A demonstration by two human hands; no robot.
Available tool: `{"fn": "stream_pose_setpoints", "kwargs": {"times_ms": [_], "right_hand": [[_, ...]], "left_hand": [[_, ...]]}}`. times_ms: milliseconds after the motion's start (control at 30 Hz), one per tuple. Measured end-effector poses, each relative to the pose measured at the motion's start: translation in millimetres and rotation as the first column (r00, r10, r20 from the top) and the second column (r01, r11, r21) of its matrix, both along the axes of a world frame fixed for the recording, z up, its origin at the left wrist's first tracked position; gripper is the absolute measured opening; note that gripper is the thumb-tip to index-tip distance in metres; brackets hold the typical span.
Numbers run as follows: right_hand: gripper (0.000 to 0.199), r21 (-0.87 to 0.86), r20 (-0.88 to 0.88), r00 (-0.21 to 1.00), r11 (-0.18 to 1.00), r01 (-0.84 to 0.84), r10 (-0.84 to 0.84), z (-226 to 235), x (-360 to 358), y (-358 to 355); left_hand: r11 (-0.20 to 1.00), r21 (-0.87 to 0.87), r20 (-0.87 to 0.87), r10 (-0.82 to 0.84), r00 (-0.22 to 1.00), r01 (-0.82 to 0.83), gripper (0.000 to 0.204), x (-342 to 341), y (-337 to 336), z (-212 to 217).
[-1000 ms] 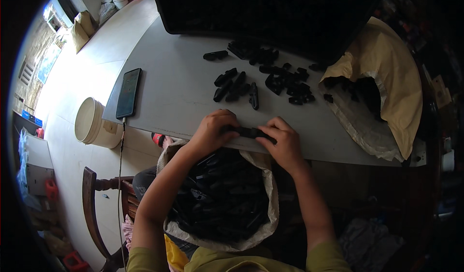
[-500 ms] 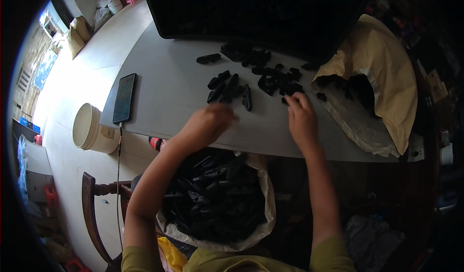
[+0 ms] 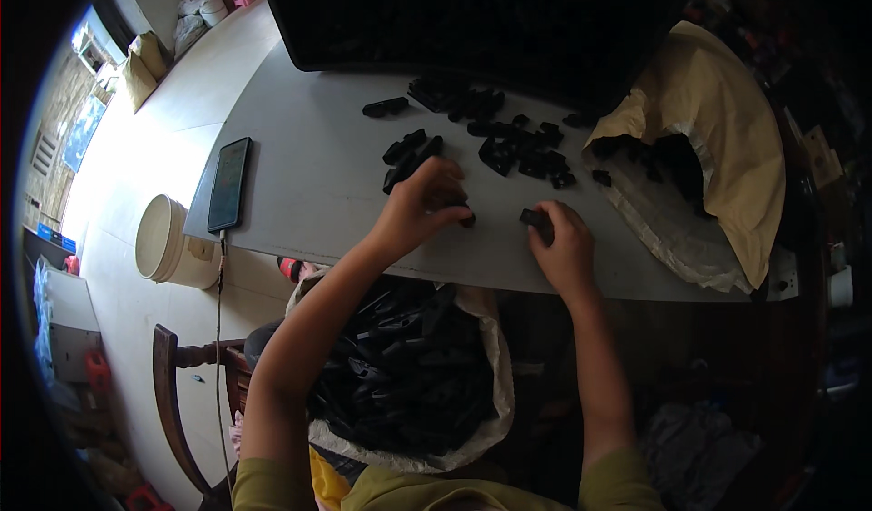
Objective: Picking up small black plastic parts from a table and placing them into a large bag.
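My left hand [image 3: 424,204] rests on the grey table [image 3: 309,175], fingers curled over a small black plastic part [image 3: 466,218]. My right hand [image 3: 563,238] lies just to the right and grips another black plastic part [image 3: 536,220] at its fingertips. A scatter of several black parts [image 3: 509,143] lies on the table just beyond both hands. Below the table edge, between my forearms, a white sack [image 3: 495,366] stands open, full of black parts [image 3: 400,375].
A tan paper sack [image 3: 727,138] with black parts inside lies open at the right. A black phone [image 3: 228,184] with a cable sits on the table's left end, above a white bucket [image 3: 163,243] on the floor. A large black tray [image 3: 472,11] lies behind. A wooden chair [image 3: 177,393] stands lower left.
One second ago both hands held one black part together over the sack. They then reached out onto the table, and now each has drawn back toward the edge closed on a separate part.
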State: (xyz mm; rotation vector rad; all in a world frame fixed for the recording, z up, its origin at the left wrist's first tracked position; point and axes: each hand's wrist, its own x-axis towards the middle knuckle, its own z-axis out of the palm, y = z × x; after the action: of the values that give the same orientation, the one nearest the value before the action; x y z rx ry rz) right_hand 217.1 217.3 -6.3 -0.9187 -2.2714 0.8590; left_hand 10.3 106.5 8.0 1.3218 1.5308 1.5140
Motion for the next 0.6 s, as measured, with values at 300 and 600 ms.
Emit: {"fn": "stream_pose_setpoints", "kwargs": {"times_ms": [300, 600], "right_hand": [[0.022, 0.114, -0.126, 0.986, 0.989, -0.098, 0.113, -3.4, -19.5, -16.4], [0.026, 0.033, -0.166, 0.965, 0.979, -0.200, 0.203, 2.2, -19.5, -19.2]], "left_hand": [[0.998, 0.046, -0.719, 0.058, 0.692, -0.036, 0.015, 6.9, -21.5, 5.7], [0.992, -0.071, -0.616, -0.128, 0.777, 0.108, 0.029, 9.1, -22.2, -5.7]]}}
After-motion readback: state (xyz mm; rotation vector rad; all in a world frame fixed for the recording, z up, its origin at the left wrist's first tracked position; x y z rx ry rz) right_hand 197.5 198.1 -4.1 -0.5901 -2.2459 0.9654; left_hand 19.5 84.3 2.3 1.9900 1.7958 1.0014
